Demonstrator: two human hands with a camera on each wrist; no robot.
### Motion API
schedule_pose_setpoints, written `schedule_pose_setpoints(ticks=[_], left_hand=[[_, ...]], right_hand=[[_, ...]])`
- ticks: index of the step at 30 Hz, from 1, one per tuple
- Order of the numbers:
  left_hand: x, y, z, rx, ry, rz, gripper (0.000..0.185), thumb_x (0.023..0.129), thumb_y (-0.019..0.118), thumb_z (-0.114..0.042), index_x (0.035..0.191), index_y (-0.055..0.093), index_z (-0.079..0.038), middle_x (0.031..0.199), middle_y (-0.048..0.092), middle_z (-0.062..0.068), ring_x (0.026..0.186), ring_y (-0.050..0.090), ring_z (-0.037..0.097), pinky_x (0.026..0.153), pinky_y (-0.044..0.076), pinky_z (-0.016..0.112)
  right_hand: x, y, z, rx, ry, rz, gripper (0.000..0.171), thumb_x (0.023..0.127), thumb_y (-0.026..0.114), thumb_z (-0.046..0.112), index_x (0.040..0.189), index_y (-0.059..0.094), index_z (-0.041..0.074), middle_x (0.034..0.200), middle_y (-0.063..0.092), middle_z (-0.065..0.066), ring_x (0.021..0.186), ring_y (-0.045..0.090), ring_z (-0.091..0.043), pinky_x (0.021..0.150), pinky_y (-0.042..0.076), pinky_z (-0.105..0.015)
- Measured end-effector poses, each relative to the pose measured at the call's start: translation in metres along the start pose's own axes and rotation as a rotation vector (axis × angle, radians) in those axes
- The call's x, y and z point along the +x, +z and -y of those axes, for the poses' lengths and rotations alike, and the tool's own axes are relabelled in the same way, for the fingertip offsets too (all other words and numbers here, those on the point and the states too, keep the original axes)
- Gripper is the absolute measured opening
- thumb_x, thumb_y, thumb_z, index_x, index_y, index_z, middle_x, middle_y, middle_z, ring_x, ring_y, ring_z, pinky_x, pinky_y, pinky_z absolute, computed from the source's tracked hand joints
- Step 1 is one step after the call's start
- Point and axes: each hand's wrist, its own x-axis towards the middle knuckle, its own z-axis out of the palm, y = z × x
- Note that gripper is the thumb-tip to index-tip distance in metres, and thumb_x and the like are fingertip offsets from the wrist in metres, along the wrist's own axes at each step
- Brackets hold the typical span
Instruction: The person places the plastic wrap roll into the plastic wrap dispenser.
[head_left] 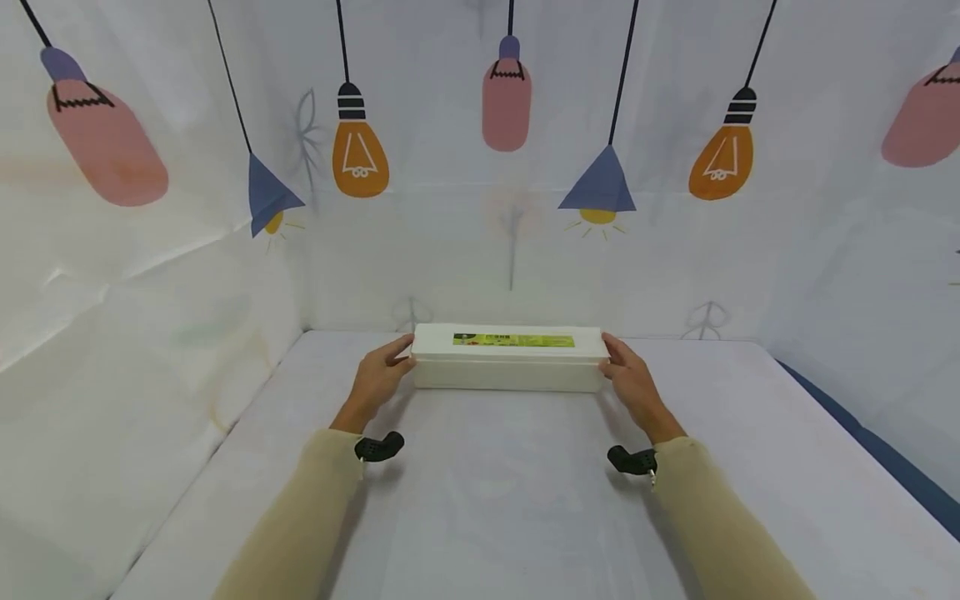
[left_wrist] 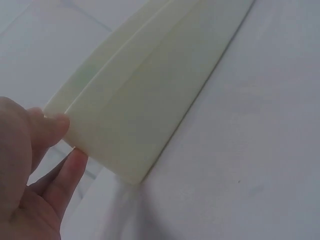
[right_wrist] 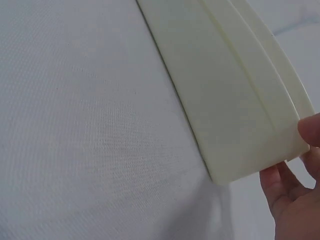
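A long white plastic box (head_left: 510, 375) with a lid lies crosswise at the back of the table. A yellow-green label (head_left: 513, 340) with dark print runs along its top. My left hand (head_left: 375, 379) grips the left end, thumb at the lid's edge and fingers lower on the end face, as the left wrist view shows on the box (left_wrist: 135, 105). At the opposite end my right hand (head_left: 636, 385) holds the box the same way, its thumb by the lid's corner in the right wrist view. The inside of the box is hidden under the lid.
A white cloth covers the table (head_left: 487, 500). Close behind the box rises a white curtain (head_left: 450, 250) printed with hanging lamps and bulbs, and it also runs along both sides. A dark blue strip (head_left: 877, 442) borders the table's right edge.
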Motion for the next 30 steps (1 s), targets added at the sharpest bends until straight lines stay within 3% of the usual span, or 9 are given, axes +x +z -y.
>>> schedule_pose_setpoints(ticks=[4,9,13,17,23,30], left_hand=[[-0.003,0.005,0.008,-0.012,-0.002,-0.015,0.051,0.101,0.061,-0.020,0.150,0.049,-0.022,0.153,0.046,0.004,0.132,0.052,0.027,0.105,0.042,0.051],[0.001,0.006,0.004,-0.048,0.004,-0.013,0.049,0.102,0.060,-0.021,0.149,0.050,-0.015,0.148,0.051,0.010,0.119,0.062,0.028,0.100,0.049,0.045],[0.001,0.004,0.000,-0.040,-0.010,-0.016,0.049,0.102,0.060,-0.021,0.150,0.050,-0.017,0.147,0.053,0.011,0.110,0.067,0.027,0.094,0.053,0.039],[-0.001,0.001,-0.003,-0.001,-0.018,-0.012,0.049,0.102,0.060,-0.023,0.149,0.050,-0.016,0.147,0.053,0.011,0.108,0.068,0.027,0.093,0.053,0.041],[-0.007,-0.008,-0.007,0.143,0.007,-0.014,0.045,0.101,0.059,-0.027,0.144,0.056,-0.013,0.144,0.055,0.012,0.117,0.063,0.031,0.093,0.051,0.048],[-0.017,-0.018,-0.010,0.385,0.117,-0.065,0.037,0.101,0.057,-0.025,0.136,0.063,-0.011,0.135,0.062,0.014,0.119,0.060,0.035,0.092,0.050,0.054]], right_hand=[[-0.002,0.001,-0.008,-0.027,0.001,-0.026,0.062,0.103,0.042,0.004,0.160,0.018,0.003,0.164,0.020,-0.013,0.148,0.025,-0.030,0.116,0.028,-0.050],[0.000,-0.005,-0.005,-0.096,-0.047,-0.105,0.058,0.102,0.049,0.008,0.156,0.029,0.001,0.160,0.031,-0.015,0.142,0.038,-0.035,0.111,0.036,-0.049],[0.001,-0.006,-0.001,-0.100,-0.054,-0.101,0.058,0.102,0.052,0.010,0.155,0.032,0.001,0.159,0.034,-0.014,0.139,0.042,-0.035,0.109,0.039,-0.047],[0.001,-0.006,0.002,-0.170,-0.054,-0.088,0.058,0.102,0.055,0.013,0.154,0.034,0.000,0.158,0.035,-0.016,0.137,0.044,-0.037,0.106,0.042,-0.049],[-0.003,-0.008,0.010,-0.378,-0.055,-0.060,0.063,0.102,0.058,0.024,0.155,0.033,0.001,0.158,0.033,-0.020,0.138,0.042,-0.042,0.107,0.039,-0.057],[-0.008,-0.009,0.020,-0.655,-0.115,-0.045,0.060,0.104,0.054,0.029,0.155,0.035,0.004,0.156,0.035,-0.024,0.136,0.041,-0.047,0.105,0.038,-0.062]])
